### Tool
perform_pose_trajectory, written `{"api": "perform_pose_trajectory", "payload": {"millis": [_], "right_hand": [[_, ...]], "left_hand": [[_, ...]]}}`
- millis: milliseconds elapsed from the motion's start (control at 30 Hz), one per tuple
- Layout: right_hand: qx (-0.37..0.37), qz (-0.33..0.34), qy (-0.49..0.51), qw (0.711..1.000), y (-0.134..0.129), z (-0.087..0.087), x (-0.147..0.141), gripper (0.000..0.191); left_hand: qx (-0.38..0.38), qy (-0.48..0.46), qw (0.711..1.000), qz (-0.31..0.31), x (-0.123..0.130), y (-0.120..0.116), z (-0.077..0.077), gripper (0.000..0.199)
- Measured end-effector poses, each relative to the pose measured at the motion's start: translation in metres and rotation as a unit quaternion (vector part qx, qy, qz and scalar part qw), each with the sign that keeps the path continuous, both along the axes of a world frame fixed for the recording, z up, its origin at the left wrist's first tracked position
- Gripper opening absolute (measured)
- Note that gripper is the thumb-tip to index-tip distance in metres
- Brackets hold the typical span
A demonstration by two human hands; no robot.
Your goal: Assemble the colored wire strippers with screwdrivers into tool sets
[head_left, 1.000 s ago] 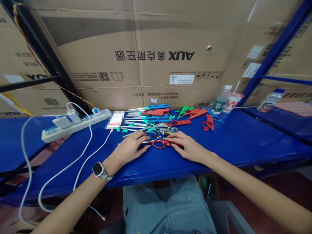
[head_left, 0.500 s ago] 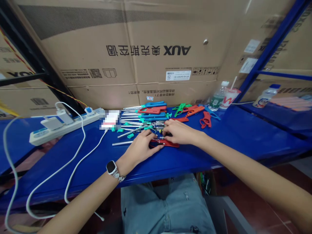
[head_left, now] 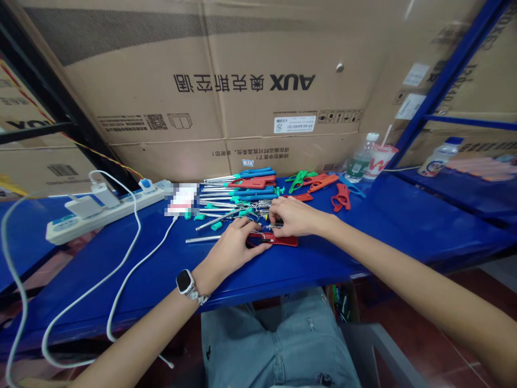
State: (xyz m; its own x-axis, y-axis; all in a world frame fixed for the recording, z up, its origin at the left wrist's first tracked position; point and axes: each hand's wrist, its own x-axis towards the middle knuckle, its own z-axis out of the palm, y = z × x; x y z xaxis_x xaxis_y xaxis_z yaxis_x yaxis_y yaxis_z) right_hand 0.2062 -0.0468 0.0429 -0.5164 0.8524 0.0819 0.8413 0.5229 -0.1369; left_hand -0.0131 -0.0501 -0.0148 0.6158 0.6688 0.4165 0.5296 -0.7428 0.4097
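Note:
A red plastic casing [head_left: 285,240] with thin wires and a metal tube [head_left: 202,238] pointing left lies near the table's front. My left hand [head_left: 234,241] holds the casing's left end, thumb along its lower side and fingers above. Just over the casing, my right hand [head_left: 293,216] is closed in a pinch on a small part beside the wires; it is too small to name. Behind both hands lie several lighters with blue handles [head_left: 258,192] and red handles [head_left: 252,182], their metal tubes pointing left, among small green pieces [head_left: 217,226].
Green [head_left: 299,181], orange [head_left: 323,183] and red casings [head_left: 341,197] lie at the back right, near a bottle [head_left: 357,161] and a cup [head_left: 379,160]. A power strip [head_left: 117,211] and white cables [head_left: 135,242] are at left. Cardboard [head_left: 242,118] stands behind the table [head_left: 323,264].
My right hand has shifted slightly up and left, uncovering more of the red casing's right part. My left hand stays at the casing's left end.

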Motion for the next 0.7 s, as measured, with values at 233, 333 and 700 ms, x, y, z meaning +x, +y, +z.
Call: {"api": "perform_pose_trajectory", "payload": {"millis": [233,333,700], "right_hand": [[0.162,0.049,0.042,0.985,-0.037,-0.033,0.010,0.011],[0.219,0.057,0.046,0.973,-0.049,-0.046,0.011,0.016],[0.147,0.024,0.118,0.982,-0.060,-0.051,0.018,0.023]], "left_hand": [[0.012,0.019,1.000,0.008,0.001,0.001,-0.001,0.028],[0.015,0.021,1.000,0.002,0.001,0.001,-0.002,0.027],[0.037,0.024,0.999,0.002,0.001,0.001,-0.002,0.028]]}}
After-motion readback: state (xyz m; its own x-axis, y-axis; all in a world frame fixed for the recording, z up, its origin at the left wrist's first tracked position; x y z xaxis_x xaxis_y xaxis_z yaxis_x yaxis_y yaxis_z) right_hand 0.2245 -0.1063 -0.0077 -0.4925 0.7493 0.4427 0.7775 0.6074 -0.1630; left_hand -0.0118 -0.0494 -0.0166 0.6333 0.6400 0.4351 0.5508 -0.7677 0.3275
